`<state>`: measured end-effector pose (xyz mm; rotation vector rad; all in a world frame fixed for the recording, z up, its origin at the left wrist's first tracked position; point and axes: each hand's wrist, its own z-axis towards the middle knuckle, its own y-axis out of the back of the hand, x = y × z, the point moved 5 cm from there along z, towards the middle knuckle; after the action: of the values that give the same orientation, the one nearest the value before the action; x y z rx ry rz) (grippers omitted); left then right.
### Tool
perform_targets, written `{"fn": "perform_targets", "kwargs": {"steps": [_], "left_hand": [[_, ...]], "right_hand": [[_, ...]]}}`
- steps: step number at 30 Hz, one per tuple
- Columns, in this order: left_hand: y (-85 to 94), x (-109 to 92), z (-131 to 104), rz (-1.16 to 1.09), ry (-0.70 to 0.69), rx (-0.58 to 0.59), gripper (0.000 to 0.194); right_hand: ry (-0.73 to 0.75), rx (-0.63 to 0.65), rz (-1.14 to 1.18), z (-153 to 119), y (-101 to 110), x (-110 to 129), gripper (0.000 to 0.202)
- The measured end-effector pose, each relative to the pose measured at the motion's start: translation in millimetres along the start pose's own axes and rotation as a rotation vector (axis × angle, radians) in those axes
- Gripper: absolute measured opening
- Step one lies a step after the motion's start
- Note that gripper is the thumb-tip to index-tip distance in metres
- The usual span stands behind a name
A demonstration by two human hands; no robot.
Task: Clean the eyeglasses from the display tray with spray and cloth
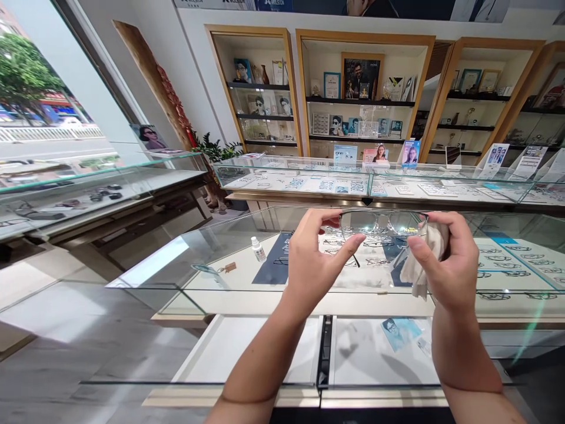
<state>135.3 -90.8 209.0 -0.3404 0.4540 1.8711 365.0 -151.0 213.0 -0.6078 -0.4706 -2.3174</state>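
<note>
A pair of thin-framed eyeglasses (359,224) is held up above the glass display case, lenses facing away. My left hand (315,259) grips the left end of the frame, its thumb stretched out below the lens. At the right end, my right hand (448,265) holds the glasses together with a crumpled light-coloured cloth (421,265), which hangs below the fingers. One dark temple arm points down between the hands. Rows of other eyeglasses (498,257) lie in the case behind and below.
A small white bottle (258,249) stands left of my left hand, near a brown tag (230,267). Below are open white drawers (256,353), one with a blue leaflet (401,334). More glass counters (291,171) and wooden wall shelves (364,35) are further back.
</note>
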Motion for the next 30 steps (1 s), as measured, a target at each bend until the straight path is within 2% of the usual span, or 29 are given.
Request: {"fn": "perform_targets", "kwargs": {"steps": [6,13,30], "left_hand": [[2.4,-1.9,0.7,0.018,-0.039,-0.071,0.042],[6.4,-4.8,2.9,0.022,-0.108,-0.08,0.042],[9.3,-0.1,5.2,0.007,-0.122,-0.069,0.047]], "right_hand": [[-0.031,0.107,-0.059,4.1,-2.9,-3.6,0.036],[-0.03,0.191,-0.108,4.8,-6.4,-6.8,0.035],[-0.006,0.189,-0.108,4.0,-6.9,-1.9,0.036]]}}
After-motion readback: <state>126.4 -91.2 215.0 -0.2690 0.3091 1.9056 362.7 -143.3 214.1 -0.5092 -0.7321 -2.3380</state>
